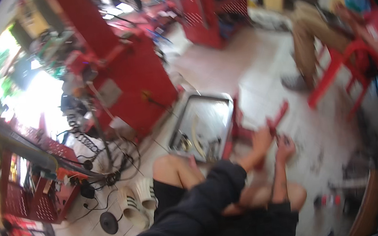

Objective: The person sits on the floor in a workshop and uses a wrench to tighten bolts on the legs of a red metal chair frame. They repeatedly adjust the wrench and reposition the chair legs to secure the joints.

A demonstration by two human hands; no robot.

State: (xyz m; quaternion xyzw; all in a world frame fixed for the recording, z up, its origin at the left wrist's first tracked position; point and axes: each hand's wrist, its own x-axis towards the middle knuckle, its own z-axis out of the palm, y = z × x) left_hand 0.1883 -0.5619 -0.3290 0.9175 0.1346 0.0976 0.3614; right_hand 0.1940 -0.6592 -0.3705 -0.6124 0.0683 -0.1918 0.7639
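Your left hand [262, 138] and right hand [284, 147] both grasp a red metal bar tool [278, 116], low over the pale tiled floor [249, 69], just right of a shallow steel tray [221, 99].

Tray [200, 116] left of hands (stool [344, 66] right)

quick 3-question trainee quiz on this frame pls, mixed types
1. True or false: both hands are on the red tool.
2. The metal tray lies where? A) on a bench B) on the floor, by the red machine C) on the red stool
3. What footwear sits on the floor left of the bare knee?

Key
1. True, as far as the blur lets one tell: both meet at it.
2. B
3. A pair of white slides with dark stripes.
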